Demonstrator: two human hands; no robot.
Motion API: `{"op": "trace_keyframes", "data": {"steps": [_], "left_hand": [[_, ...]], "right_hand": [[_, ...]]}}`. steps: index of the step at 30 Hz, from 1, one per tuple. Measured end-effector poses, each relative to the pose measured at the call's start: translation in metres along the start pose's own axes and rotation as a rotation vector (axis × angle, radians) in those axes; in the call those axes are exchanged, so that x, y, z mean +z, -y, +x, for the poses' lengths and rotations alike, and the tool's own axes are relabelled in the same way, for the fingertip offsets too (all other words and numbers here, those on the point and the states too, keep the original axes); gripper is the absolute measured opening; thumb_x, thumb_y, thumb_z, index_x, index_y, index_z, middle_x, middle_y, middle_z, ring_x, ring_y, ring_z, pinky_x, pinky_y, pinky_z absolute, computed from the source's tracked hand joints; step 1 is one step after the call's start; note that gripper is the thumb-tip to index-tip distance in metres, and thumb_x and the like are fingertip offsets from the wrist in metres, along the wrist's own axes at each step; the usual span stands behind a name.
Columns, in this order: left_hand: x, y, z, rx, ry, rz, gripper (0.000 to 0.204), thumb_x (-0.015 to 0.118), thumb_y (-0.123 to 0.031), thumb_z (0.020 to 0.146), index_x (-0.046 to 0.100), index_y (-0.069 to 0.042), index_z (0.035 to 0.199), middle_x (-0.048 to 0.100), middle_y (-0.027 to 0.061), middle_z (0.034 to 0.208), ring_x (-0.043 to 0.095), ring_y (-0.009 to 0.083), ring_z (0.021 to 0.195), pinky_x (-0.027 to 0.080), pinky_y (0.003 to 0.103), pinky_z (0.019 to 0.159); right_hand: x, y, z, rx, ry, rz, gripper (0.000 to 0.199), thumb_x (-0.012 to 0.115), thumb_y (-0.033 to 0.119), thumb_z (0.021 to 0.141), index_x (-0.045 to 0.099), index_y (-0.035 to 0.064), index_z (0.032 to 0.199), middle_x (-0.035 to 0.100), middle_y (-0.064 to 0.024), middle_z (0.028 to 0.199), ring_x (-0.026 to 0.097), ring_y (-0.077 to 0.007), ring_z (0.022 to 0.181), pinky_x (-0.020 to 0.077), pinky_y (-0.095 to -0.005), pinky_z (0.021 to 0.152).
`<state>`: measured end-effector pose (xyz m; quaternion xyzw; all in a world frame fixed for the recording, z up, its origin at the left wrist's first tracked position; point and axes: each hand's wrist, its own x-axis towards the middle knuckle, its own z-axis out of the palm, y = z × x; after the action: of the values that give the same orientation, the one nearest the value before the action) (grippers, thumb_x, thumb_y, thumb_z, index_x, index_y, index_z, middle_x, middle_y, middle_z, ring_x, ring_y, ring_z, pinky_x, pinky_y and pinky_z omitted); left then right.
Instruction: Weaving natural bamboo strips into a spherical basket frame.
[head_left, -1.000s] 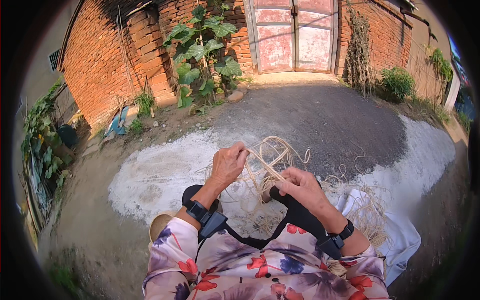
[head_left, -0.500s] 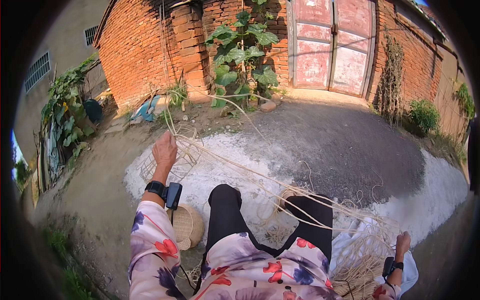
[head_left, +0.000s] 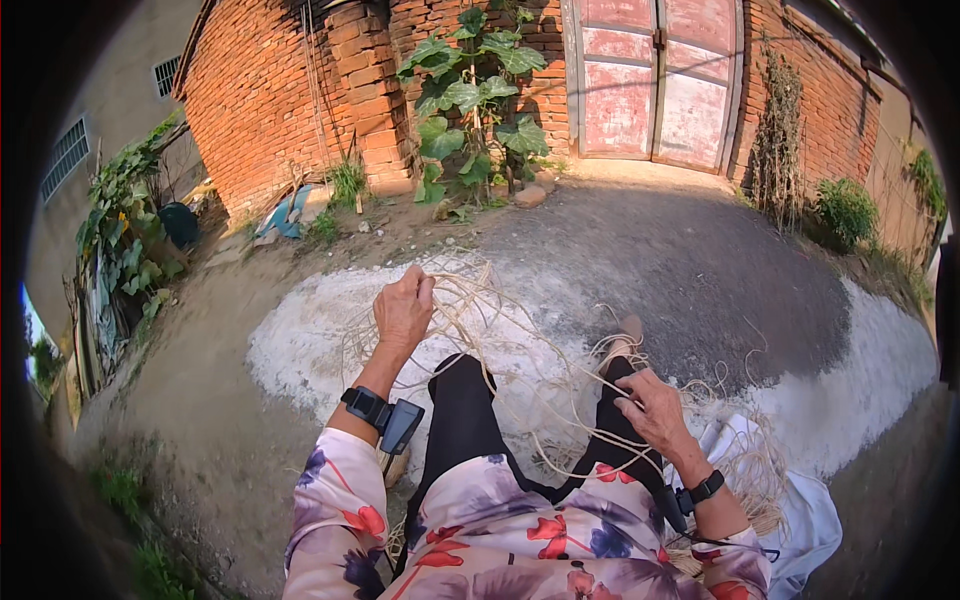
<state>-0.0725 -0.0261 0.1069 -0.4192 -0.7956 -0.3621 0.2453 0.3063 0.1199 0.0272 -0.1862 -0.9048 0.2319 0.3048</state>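
The left hand [head_left: 404,308] is closed on thin pale-beige cord [head_left: 462,287] looping rightward, the right hand [head_left: 655,408] apart, its grip undeterminable; slack loops crossing the black-trousered right leg [head_left: 612,412] could snag if pulled.

This is an outdoor yard in front of a building. Sun shines on a rough wall of orange bricks [head_left: 265,120] and a big, faded pink double door [head_left: 615,105]. A tall green plant with wide leaves [head_left: 465,95] grows by the wall. The ground is bare brown dirt [head_left: 200,370], with a dark grey patch [head_left: 690,260] and a whitish patch [head_left: 830,400].
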Motion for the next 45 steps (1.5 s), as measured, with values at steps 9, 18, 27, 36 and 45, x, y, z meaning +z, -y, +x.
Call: {"op": "trace_keyframes", "data": {"steps": [9,18,27,36,45], "left_hand": [[0.015,-0.077,-0.019,0.152,0.051,-0.126,0.015,0.061,-0.02,0.085,0.055,-0.008,0.079,0.061,0.0152,0.061,0.062,0.0358,0.059,0.047,0.046,0.054],[0.019,-0.069,-0.006,0.126,0.189,-0.227,0.016,0.061,-0.023,0.085,0.058,-0.007,0.079,0.062,0.0148,0.061,0.062,0.0353,0.06,0.047,0.045,0.056],[0.039,-0.093,-0.024,0.304,0.221,-0.23,0.014,0.064,-0.02,0.084,0.062,-0.007,0.08,0.062,0.012,0.061,0.063,0.0311,0.058,0.048,0.04,0.055],[0.052,-0.134,-0.096,0.508,0.404,-0.339,0.013,0.067,-0.016,0.082,0.061,-0.006,0.077,0.06,0.011,0.059,0.061,0.0279,0.053,0.047,0.037,0.049],[0.042,-0.125,-0.132,0.497,0.519,-0.384,0.013,0.069,-0.014,0.081,0.06,-0.004,0.077,0.059,0.0121,0.058,0.061,0.0278,0.051,0.046,0.036,0.047]], "right_hand": [[0.063,0.103,0.108,0.166,0.062,0.039,0.04,0.065,0.04,0.082,0.06,0.0006,0.074,0.06,-0.0185,0.06,0.058,-0.0367,0.058,0.0464,-0.0441,0.057],[-0.081,-0.143,-0.076,0.745,-0.214,0.797,0.02,0.059,0.023,0.09,0.06,0.0079,0.077,0.049,0.0027,0.052,0.042,-0.0067,0.039,0.0317,-0.0217,0.036],[-0.142,-0.238,-0.332,1.076,0.143,-0.75,0.022,0.071,0.017,0.066,0.063,-0.0036,0.065,0.062,-0.0096,0.052,0.063,-0.0218,0.048,0.0536,-0.0342,0.05],[-0.042,-0.008,-0.018,0.044,-0.242,-0.203,0.045,0.071,0.034,0.077,0.059,0.0035,0.108,0.056,-0.0118,0.096,0.053,-0.0294,0.093,0.0416,-0.0382,0.082],[-0.02,0.013,0.019,0.131,0.18,0.25,0.031,0.06,0.032,0.087,0.061,0.0016,0.083,0.059,-0.0117,0.071,0.058,-0.0296,0.068,0.0444,-0.0391,0.062]]}}
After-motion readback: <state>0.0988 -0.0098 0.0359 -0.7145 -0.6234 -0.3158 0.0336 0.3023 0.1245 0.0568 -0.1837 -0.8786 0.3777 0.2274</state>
